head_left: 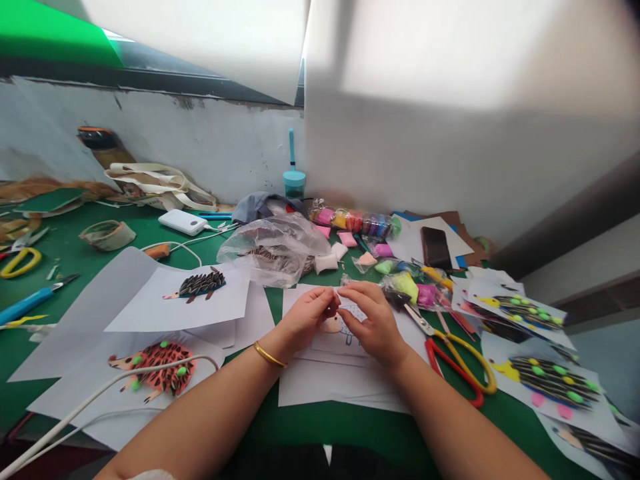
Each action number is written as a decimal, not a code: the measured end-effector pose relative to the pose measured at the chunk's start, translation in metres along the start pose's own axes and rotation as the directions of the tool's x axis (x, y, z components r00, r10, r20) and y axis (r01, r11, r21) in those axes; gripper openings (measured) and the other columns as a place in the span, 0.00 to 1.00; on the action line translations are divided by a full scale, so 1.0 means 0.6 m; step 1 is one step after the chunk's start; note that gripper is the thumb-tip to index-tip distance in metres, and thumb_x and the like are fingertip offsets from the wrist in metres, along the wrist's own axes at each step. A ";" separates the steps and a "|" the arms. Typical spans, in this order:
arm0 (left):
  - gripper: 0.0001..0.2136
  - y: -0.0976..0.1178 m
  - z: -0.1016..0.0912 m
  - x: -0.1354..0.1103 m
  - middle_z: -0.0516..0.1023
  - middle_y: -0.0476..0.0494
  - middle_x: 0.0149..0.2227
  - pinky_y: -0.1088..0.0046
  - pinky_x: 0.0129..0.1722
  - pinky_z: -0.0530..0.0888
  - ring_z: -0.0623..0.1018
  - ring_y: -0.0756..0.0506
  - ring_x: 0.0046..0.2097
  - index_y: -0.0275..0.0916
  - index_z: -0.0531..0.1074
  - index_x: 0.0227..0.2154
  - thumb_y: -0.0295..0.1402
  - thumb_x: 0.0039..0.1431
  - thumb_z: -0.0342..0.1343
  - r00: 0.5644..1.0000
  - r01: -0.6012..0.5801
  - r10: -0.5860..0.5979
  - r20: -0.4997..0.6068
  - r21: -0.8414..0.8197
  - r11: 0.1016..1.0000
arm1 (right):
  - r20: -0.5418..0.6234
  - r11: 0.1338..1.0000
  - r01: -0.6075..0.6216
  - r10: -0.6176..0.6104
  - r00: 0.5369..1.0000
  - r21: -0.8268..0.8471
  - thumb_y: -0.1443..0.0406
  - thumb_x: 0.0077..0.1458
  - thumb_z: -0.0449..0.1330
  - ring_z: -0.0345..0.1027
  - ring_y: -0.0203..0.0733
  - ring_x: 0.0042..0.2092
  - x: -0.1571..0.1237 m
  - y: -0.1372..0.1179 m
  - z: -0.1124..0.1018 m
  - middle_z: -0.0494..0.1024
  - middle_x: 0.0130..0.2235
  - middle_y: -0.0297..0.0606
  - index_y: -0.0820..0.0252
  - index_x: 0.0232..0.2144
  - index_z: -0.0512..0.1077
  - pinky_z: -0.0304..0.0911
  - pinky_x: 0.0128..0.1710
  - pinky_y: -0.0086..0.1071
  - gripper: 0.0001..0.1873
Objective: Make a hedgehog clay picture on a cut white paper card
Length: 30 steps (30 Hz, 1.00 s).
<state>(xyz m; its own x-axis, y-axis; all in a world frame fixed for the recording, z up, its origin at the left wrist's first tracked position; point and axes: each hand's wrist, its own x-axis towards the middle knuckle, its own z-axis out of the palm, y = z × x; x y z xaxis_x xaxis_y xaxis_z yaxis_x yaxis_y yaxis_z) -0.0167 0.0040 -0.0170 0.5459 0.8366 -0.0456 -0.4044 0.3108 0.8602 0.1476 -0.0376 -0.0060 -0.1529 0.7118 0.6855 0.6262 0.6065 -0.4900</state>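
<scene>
My left hand, with a gold bangle on its wrist, has its fingers pinched together. What they hold, if anything, is too small to make out. My right hand faces it with thumb and forefinger curved and apart, nothing visible held between them. Both are just above a white sheet with a blue-dotted hedgehog drawing, partly hidden by the hands. The drawing's face is filled with peach clay. Right of the sheet lie scissors with red and yellow handles.
Finished hedgehog pictures lie left, others right. Behind my hands are a plastic bag of striped seeds, clay packets and a phone. A white cable crosses the left side near a blue-handled tool.
</scene>
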 end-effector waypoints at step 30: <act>0.26 0.009 -0.017 0.014 0.70 0.45 0.31 0.66 0.38 0.75 0.71 0.46 0.37 0.35 0.74 0.30 0.58 0.49 0.59 0.934 -0.025 0.102 -0.343 0.220 0.975 | 0.332 0.993 0.010 0.030 0.943 -0.117 0.69 0.53 0.66 0.68 0.47 0.44 -0.020 0.010 0.060 0.77 0.41 0.40 0.53 0.33 0.79 0.65 0.44 0.43 0.05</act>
<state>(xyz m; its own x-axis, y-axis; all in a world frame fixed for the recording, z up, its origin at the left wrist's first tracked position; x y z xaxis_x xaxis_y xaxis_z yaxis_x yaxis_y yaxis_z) -0.0218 0.0170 -0.0177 0.2170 0.9676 -0.1295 -0.2464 0.1826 0.9518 0.1257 -0.0301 -0.0363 -0.3791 0.8067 0.4533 0.7099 0.5678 -0.4167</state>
